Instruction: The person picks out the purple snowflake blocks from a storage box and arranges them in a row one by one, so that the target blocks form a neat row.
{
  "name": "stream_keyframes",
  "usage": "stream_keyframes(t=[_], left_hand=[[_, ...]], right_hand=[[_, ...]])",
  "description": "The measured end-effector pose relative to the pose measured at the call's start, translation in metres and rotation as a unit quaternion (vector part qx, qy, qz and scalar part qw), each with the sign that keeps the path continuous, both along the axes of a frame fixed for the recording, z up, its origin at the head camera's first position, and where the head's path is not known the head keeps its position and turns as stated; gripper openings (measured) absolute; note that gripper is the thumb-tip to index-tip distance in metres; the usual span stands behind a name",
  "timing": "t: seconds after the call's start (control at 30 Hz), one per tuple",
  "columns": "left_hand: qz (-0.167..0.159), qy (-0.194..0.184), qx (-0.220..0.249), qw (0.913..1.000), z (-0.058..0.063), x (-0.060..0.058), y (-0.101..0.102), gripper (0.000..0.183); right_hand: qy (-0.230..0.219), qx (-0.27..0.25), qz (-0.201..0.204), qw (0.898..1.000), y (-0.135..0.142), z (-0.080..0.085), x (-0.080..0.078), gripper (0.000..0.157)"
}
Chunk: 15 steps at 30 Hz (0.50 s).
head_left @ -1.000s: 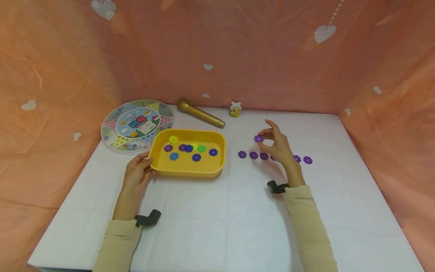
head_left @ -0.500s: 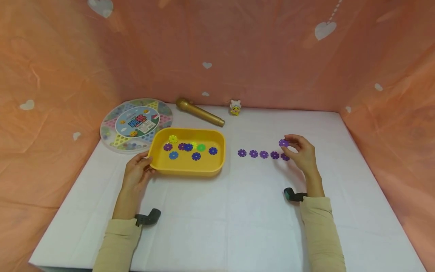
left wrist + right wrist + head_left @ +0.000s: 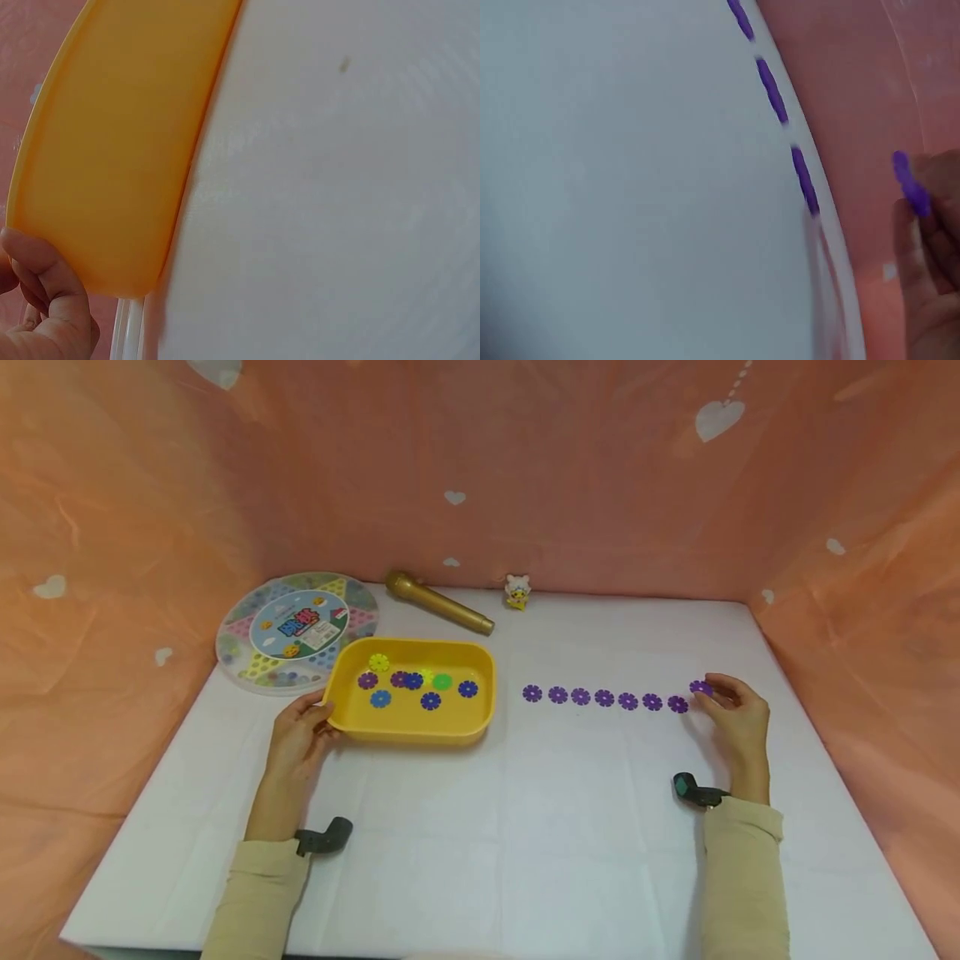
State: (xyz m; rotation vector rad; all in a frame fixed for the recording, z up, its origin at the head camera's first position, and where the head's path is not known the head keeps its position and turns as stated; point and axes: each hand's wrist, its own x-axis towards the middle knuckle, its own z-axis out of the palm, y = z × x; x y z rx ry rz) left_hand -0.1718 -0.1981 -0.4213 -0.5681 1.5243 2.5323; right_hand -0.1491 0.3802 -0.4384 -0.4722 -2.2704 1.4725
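My right hand (image 3: 741, 717) pinches a purple snowflake disc (image 3: 700, 688) between thumb and fingers, close to the right end of a row of several purple discs (image 3: 581, 697) on the white table. In the right wrist view the pinched disc (image 3: 910, 184) shows edge-on, raised off the tabletop. At the left, my left hand (image 3: 294, 731) grips the left rim of a yellow tub (image 3: 405, 727), its thumb on the rim in the left wrist view, where the tub wall (image 3: 127, 142) fills much of the frame. Inside the tub lie several discs in blue, purple, yellow and one green (image 3: 442, 682).
Behind the tub lies a round Chinese checkers set (image 3: 300, 627) in a clear case, which the tub partly overlaps. A gold microphone (image 3: 441, 602) and a small figurine (image 3: 517, 592) are at the back, near the pink cloth backdrop (image 3: 600, 485).
My right hand has carried the pinched purple disc rightward along the row to its right end, uncovering the discs it passed over. The left hand keeps its grip on the tub.
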Motion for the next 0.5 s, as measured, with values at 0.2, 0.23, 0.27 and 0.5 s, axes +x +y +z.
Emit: stream_keyframes(t=[0.2,0.23,0.27,0.5], left_hand=[[0.010,-0.005,0.015,0.9998,0.000,0.000,-0.002,0.024],[0.011,-0.006,0.015,0.9998,0.000,0.000,-0.002,0.024],[0.011,-0.008,0.015,0.9998,0.000,-0.001,-0.002,0.024],[0.007,-0.006,0.008,0.9999,-0.001,-0.001,0.000,0.024]], right_hand=[[-0.067,0.075,0.004,0.995,0.019,-0.012,0.007,0.044],[-0.069,0.079,0.007,0.994,0.020,-0.014,0.008,0.044],[-0.071,0.081,0.009,0.994,0.020,-0.016,0.008,0.044],[-0.065,0.100,0.010,0.993,0.018,-0.019,0.009,0.041]])
